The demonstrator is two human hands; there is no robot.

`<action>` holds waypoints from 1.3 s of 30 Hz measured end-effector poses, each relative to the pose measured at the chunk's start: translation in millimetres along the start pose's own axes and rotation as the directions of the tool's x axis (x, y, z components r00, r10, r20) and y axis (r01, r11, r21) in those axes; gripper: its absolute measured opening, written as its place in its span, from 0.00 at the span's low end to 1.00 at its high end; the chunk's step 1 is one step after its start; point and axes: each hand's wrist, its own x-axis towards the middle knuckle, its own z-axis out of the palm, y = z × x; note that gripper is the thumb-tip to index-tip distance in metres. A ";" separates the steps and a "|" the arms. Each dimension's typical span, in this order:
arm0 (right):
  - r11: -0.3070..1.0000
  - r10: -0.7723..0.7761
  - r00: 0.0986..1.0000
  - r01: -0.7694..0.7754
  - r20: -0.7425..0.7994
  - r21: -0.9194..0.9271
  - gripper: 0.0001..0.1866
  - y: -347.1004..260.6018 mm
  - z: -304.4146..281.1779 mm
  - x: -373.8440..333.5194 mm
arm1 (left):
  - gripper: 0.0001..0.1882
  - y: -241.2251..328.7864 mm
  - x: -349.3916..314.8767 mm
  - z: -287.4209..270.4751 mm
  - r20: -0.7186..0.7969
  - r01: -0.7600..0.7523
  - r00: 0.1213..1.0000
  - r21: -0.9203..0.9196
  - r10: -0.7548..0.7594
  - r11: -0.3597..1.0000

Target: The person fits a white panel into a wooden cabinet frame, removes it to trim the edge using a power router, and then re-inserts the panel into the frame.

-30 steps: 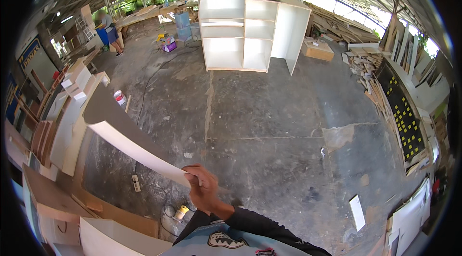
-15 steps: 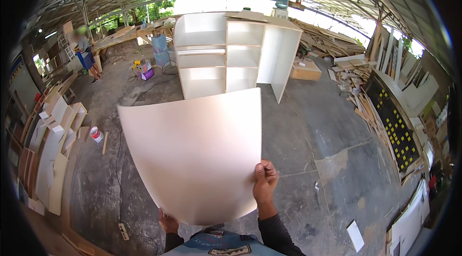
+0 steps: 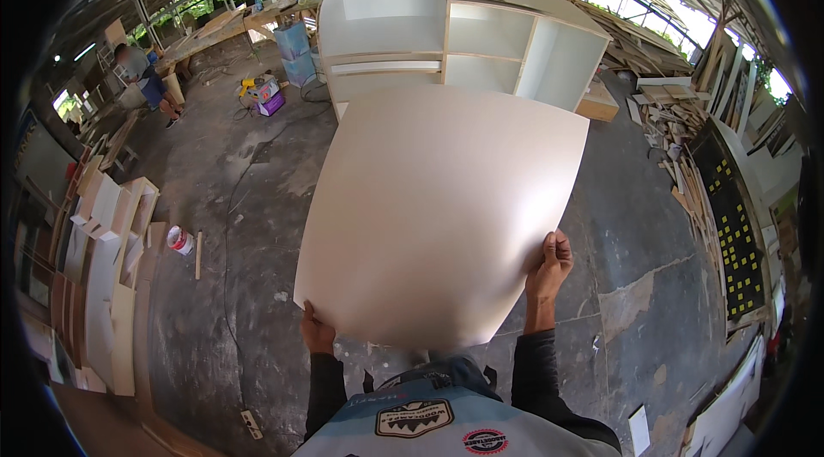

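- The broad, cream-coloured sheet with a smooth, satiny face (image 3: 446, 208) is in front of your torso, above the grey concrete floor (image 3: 257, 268); its far edge overlaps the white, open-shelved cabinet with pale wood edges (image 3: 390, 4) in view, and whether they touch you cannot tell from here.
- Your left hand (image 3: 318, 334) grips the sheet by its lower left corner, thumb at the edge; the fingers beneath are mostly hidden.
- Your right hand (image 3: 549, 268) is closed on the right side edge, higher up than the left, thumb over the face and fingers curled at the rim.
- The sheet bows between your hands, so it is probably thin, springy and fairly light, though its breadth could make it flap or twist.
- The sheen suggests a slick face; a pinch on the edges should hold better than flat palms.
- The corners look the likeliest to crease or chip, so holds partway along both side edges would spread the bend more evenly.
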 end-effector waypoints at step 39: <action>0.334 -0.352 0.835 0.534 0.422 -0.777 0.20 362.3 498.4 561.4 | 0.22 -32.2 604.8 399.1 0.026 0.080 0.996 -0.028 -0.080 0.996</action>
